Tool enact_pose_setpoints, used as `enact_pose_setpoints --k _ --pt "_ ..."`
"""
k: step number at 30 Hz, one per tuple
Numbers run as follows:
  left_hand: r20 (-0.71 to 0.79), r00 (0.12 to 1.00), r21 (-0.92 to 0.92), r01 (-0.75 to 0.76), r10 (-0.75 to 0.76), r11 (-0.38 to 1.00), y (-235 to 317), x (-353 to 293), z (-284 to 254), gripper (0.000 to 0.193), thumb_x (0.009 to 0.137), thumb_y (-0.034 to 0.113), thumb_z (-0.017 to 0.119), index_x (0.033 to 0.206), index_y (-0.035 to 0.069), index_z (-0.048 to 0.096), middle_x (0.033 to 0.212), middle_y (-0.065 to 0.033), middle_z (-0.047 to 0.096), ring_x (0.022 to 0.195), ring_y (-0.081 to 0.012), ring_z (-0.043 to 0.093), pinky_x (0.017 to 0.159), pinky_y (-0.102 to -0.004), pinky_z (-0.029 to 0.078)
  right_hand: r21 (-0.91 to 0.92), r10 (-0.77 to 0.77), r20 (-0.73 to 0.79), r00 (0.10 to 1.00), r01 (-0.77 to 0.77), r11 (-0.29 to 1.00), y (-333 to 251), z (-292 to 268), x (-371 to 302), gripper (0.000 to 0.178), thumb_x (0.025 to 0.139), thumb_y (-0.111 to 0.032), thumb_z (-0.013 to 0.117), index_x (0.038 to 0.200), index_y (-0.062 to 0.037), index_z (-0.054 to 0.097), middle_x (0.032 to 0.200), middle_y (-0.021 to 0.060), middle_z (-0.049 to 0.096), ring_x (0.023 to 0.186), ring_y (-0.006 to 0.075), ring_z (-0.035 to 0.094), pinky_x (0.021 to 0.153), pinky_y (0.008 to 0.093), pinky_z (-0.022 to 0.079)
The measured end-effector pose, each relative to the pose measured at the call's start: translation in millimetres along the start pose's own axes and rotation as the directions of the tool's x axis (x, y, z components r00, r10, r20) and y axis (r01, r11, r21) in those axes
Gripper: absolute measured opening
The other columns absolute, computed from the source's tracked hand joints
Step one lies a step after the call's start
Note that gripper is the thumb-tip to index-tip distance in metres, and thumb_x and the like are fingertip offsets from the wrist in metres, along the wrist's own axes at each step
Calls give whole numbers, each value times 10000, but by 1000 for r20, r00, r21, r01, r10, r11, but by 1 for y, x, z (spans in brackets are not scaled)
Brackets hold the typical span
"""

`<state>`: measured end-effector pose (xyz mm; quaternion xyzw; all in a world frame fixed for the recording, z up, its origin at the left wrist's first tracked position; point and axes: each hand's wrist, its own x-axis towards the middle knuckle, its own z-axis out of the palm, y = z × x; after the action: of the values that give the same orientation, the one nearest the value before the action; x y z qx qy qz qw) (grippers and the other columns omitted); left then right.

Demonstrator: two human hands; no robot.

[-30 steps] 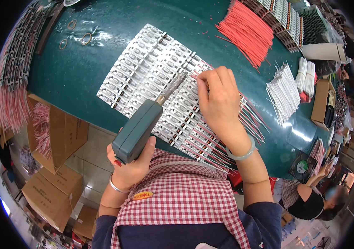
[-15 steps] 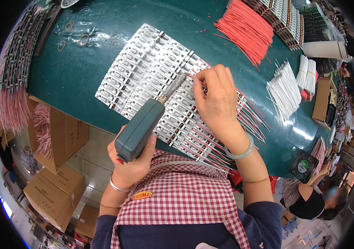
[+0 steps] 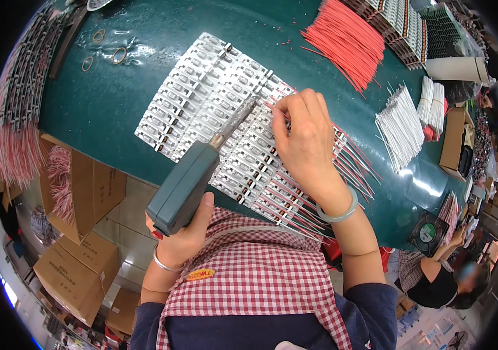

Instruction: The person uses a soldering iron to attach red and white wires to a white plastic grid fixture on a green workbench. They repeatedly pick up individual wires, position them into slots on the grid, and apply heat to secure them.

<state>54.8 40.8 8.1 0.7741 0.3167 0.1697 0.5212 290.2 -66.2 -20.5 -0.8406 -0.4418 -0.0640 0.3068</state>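
A dark green soldering gun (image 3: 183, 185) is gripped in my left hand (image 3: 186, 240). Its long metal tip lies over a white panel of small circuit boards (image 3: 193, 87), ending a little short of the right hand's fingertips. Fingers and thumb of my right hand (image 3: 306, 140) are pinched together above the panel's right part. A thin red wire (image 3: 270, 106) pokes out at these fingertips; the pinch itself is partly hidden. Red and white wires (image 3: 351, 160) stick out from the panel's right edge, passing under and beside my right hand.
A heap of red wires (image 3: 345, 44) lies at the far right, with white wires (image 3: 400, 129) nearer. Stacked boards (image 3: 397, 29) stand behind. Rubber bands (image 3: 119, 55) are at the far left. Cardboard boxes (image 3: 77, 274) stand below the table's left edge. Another person (image 3: 435, 280) sits at the right.
My left hand has drawn the soldering gun back toward me and left, so its tip has moved away from my right fingertips. The right hand has barely moved.
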Motion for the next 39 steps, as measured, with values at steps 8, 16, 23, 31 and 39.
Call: enact_pose_setpoints --k 8,16,23,31,39 --pt "-139 989 0 -52 51 999 1 3 5 189 843 88 810 994 -10 752 814 -99 742 639 -186 693 590 -306 536 77 31 -26 999 -29 997 -4 -7 -4 129 827 12 734 916 -32 653 889 115 578 843 310 582 732 423 477" --pt "-111 981 20 -156 157 988 -2 3 4 188 830 46 797 993 -26 737 851 -101 732 651 -176 675 607 -290 529 151 19 -28 999 -14 988 -8 -4 -12 114 811 14 750 891 -32 684 828 103 583 782 300 595 713 421 486" --pt "-52 993 -10 -110 109 994 0 6 3 193 810 3 781 986 -46 722 872 -113 705 682 -182 661 619 -280 521 140 17 -14 1000 -15 990 -10 -4 -11 99 818 12 737 885 -32 680 837 105 578 800 299 592 720 422 483" --pt "-54 991 24 -118 119 993 3 9 5 175 802 8 787 954 -46 720 863 -114 703 669 -189 656 614 -289 521 112 16 -1 1000 -16 994 -10 -4 -11 90 816 8 723 870 -32 664 845 108 570 810 303 583 731 428 476" --pt "-115 993 -75 -5 -4 997 -4 -5 1 226 833 49 811 1038 -21 746 882 -100 750 716 -144 689 637 -285 544 104 22 1 1000 -22 994 -11 -3 -12 83 821 4 717 871 -31 661 847 109 567 812 305 580 730 431 475"
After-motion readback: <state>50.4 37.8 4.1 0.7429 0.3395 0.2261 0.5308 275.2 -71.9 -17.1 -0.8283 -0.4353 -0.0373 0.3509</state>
